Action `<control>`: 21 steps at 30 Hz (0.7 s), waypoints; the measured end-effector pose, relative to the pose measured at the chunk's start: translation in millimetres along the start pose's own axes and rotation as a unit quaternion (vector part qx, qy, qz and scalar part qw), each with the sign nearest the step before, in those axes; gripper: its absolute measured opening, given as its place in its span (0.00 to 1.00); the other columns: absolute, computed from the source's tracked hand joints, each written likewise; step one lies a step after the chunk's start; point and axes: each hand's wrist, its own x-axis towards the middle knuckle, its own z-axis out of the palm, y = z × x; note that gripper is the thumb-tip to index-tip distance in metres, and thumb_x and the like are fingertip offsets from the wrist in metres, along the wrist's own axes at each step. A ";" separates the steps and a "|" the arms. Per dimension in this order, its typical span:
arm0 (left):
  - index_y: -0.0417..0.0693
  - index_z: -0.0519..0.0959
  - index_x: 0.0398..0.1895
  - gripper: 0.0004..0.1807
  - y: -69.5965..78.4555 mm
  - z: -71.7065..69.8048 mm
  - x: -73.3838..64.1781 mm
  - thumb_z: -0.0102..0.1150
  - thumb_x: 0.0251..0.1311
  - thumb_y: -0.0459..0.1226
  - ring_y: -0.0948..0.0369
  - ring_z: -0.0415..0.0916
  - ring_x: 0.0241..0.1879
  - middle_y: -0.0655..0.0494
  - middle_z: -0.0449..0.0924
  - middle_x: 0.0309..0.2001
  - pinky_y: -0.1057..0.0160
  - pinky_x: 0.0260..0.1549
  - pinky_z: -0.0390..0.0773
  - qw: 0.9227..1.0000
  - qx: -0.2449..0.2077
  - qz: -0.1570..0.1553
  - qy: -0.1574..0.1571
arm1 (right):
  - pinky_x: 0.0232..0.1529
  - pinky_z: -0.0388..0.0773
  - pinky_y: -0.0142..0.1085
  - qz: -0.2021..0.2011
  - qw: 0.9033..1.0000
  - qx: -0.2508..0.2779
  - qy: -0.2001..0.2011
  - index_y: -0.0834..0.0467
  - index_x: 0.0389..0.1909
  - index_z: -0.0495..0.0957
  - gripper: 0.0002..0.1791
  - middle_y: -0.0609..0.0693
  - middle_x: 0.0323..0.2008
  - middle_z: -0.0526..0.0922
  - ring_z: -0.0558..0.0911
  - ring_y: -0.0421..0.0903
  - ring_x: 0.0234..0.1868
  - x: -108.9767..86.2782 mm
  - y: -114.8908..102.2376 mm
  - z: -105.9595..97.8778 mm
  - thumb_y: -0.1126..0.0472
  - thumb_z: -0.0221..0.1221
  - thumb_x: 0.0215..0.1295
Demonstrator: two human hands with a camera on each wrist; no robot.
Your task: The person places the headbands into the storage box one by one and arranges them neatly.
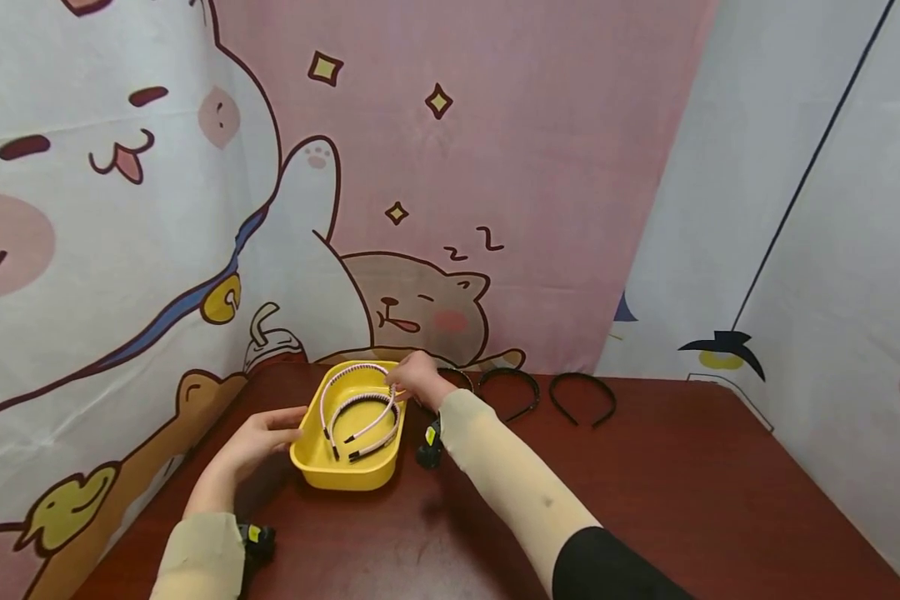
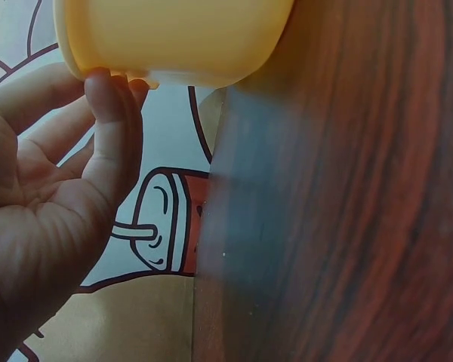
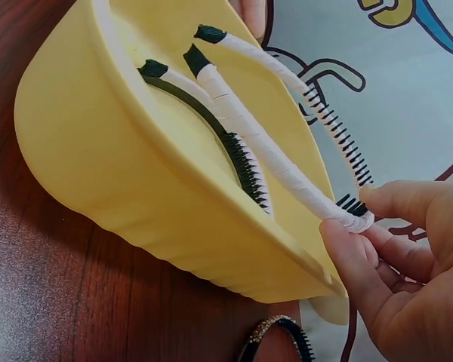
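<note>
A yellow plastic basin (image 1: pixel 348 479) stands on the table with hairbands in it. My left hand (image 1: pixel 249 446) touches the basin's left side, thumb and fingertips against the outer wall just under the rim in the left wrist view. Over the basin's right rim, my right hand (image 3: pixel 408 264) pinches a pale pink hairband (image 3: pixel 264 143) with dark ridges by its curved part. That hairband's dark-tipped ends point down into the basin. Below it inside lies another hairband (image 3: pixel 241 162), dark along its inner edge and pale outside.
Behind and right of my right hand, a black hairband (image 1: pixel 534 387) and another black hairband (image 1: pixel 611 396) lie on the brown table (image 1: pixel 645 500). A gold-speckled dark hairband (image 3: pixel 275 323) is partly hidden near the basin. A printed cloth (image 1: pixel 540 167) hangs along the table's back edge.
</note>
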 end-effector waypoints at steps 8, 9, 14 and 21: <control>0.30 0.66 0.66 0.29 -0.9 -0.8 0.6 0.58 0.64 0.32 0.53 0.78 0.49 0.34 0.71 0.61 0.60 0.45 0.79 1.000 -0.001 -0.002 -0.002 | 0.33 0.83 0.45 0.008 1.000 -0.013 0.013 0.69 0.27 0.79 0.05 0.55 0.25 0.75 0.77 0.47 0.22 -0.1 0.9 2.4 0.74 0.66 0.51; 0.30 0.65 0.66 0.29 -1.2 -0.7 0.5 0.58 0.64 0.32 0.54 0.78 0.48 0.34 0.71 0.61 0.61 0.45 0.79 1.000 -0.003 -0.001 -0.002 | 0.33 0.83 0.45 0.008 1.000 -0.017 0.014 0.69 0.27 0.79 0.05 0.55 0.25 0.75 0.77 0.47 0.22 0.3 1.2 2.7 0.74 0.66 0.51; 0.28 0.65 0.66 0.29 -2.7 0.5 0.7 0.58 0.63 0.31 0.56 0.79 0.47 0.32 0.70 0.61 0.63 0.43 0.79 1.000 -0.010 0.001 -0.003 | 0.32 0.83 0.45 0.010 0.999 -0.034 0.016 0.70 0.29 0.80 0.06 0.56 0.25 0.77 0.79 0.48 0.23 1.6 1.6 3.1 0.74 0.67 0.51; 0.28 0.65 0.66 0.29 -3.1 -0.2 2.2 0.58 0.63 0.31 0.57 0.79 0.47 0.31 0.69 0.62 0.62 0.44 0.79 1.000 -0.011 0.005 -0.004 | 0.28 0.83 0.42 0.003 0.999 -0.046 0.015 0.70 0.27 0.81 0.06 0.56 0.24 0.77 0.79 0.48 0.23 6.7 2.9 4.1 0.74 0.68 0.49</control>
